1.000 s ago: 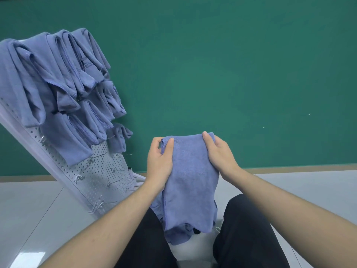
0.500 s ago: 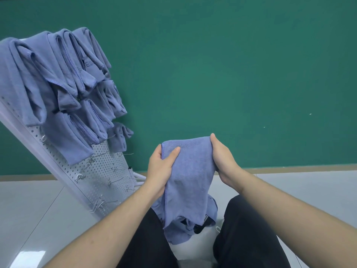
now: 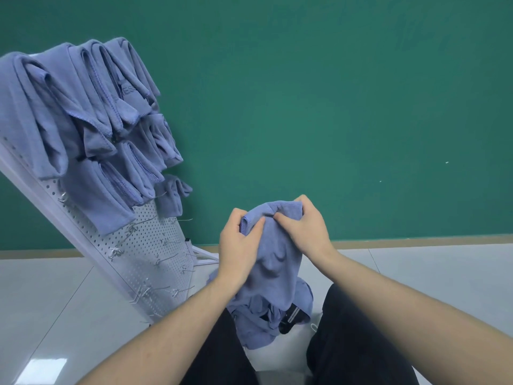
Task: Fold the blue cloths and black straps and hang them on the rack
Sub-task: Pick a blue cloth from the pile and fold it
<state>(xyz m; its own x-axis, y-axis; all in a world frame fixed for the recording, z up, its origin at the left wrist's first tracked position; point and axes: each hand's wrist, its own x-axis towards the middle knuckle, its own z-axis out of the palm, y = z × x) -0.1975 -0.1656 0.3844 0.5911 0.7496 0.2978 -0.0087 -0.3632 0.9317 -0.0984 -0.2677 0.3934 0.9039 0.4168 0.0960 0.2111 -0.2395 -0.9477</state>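
A blue cloth (image 3: pixel 273 259) hangs in front of me, folded lengthwise and bunched at its top. My left hand (image 3: pixel 238 245) grips its upper left edge, thumb on the front. My right hand (image 3: pixel 304 227) pinches the top right, fingers curled over the fold. Below, between my knees, lies a heap of more blue cloths (image 3: pixel 255 323) with a black strap (image 3: pixel 291 315) showing in it. At the left leans a white pegboard rack (image 3: pixel 150 245), its upper hooks hung with several folded blue cloths (image 3: pixel 91 129).
Bare wire hooks (image 3: pixel 166 262) stick out of the rack's lower half. A green wall (image 3: pixel 333 107) stands behind, above a pale glossy floor (image 3: pixel 430 273). My knees in black trousers (image 3: pixel 361 343) flank the heap.
My hands have come closer together at the cloth's top, bunching it narrower. The right hand has curled over the fold. The cloth's lower end has risen a little, and the black strap shows.
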